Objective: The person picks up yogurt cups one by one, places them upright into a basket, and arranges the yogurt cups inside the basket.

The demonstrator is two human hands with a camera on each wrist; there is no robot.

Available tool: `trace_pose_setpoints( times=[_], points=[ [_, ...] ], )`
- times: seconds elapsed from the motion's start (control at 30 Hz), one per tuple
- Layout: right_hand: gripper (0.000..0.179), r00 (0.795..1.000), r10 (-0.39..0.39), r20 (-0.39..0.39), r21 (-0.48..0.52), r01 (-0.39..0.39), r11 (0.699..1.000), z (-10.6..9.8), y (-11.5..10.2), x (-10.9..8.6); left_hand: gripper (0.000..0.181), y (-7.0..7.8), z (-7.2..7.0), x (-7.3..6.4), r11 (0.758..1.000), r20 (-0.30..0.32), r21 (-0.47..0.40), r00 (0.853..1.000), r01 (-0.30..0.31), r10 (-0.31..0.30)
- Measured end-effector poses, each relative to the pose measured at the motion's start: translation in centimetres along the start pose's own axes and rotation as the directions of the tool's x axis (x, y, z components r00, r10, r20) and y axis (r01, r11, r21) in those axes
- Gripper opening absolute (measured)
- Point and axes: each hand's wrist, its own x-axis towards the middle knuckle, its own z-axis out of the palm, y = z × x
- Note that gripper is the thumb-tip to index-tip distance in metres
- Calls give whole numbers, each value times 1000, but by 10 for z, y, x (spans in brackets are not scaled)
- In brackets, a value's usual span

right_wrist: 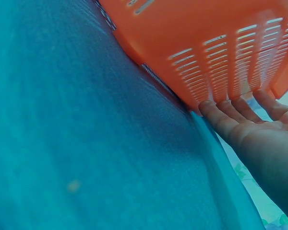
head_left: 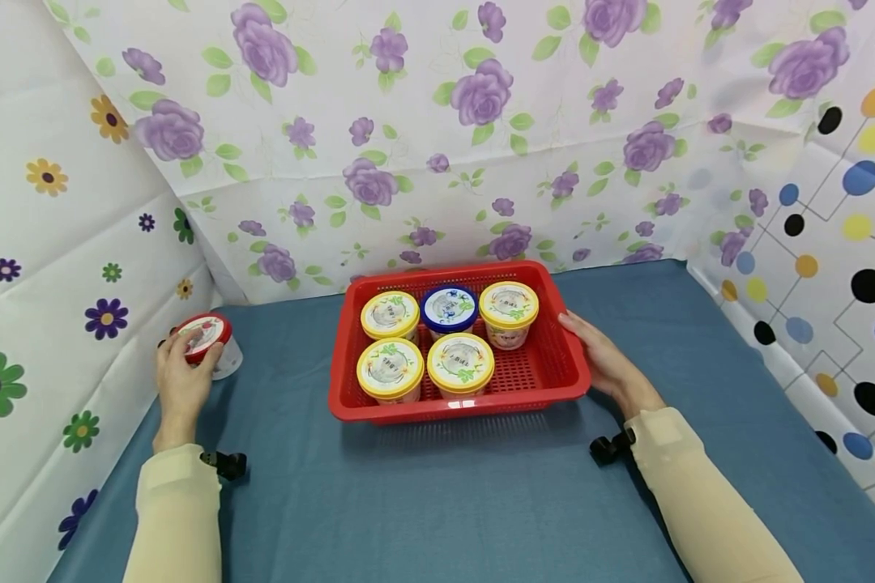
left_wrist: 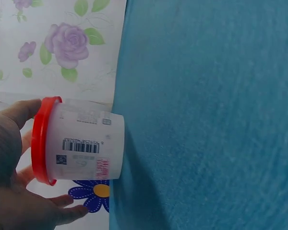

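Observation:
At the left, my left hand (head_left: 182, 385) grips a white tub (left_wrist: 86, 146) by its red lid (head_left: 206, 334), thumb and fingers set around the lid's edge. The tub's base is at or just above the blue cloth; I cannot tell whether it touches. My right hand (head_left: 608, 360) holds the right end of a red plastic basket (head_left: 561, 368). In the right wrist view its fingers (right_wrist: 221, 117) lie against the slotted outer wall, under the rim. Inside the basket stand several yellow-lidded tubs (head_left: 390, 368) and one blue-lidded tub (head_left: 449, 308), all upright.
Blue cloth (head_left: 437, 510) covers the table. A purple-flowered sheet (head_left: 437, 121) hangs at the back, close behind the basket. Another flowered sheet (head_left: 58, 267) borders the left side, near the held tub, and a dotted sheet (head_left: 831, 267) borders the right.

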Motion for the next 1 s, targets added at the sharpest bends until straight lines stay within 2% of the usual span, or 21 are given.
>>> trace_pose_setpoints(
  times=[0.23, 0.63, 1.0],
  points=[
    [59, 1000, 4, -1, 1, -4, 1000, -1, 0, -2, 59, -5, 5, 1, 999, 23, -18, 999, 29, -28],
    [60, 1000, 3, 12, -3, -3, 1000, -1, -1, 0, 61, -4, 10, 4, 996, 10, -44, 997, 73, -72],
    [59, 1000, 2, 6, 1, -2, 1000, 0, 0, 0, 61, -6, 11, 5, 997, -1, -53, 998, 60, -60]
  ],
)
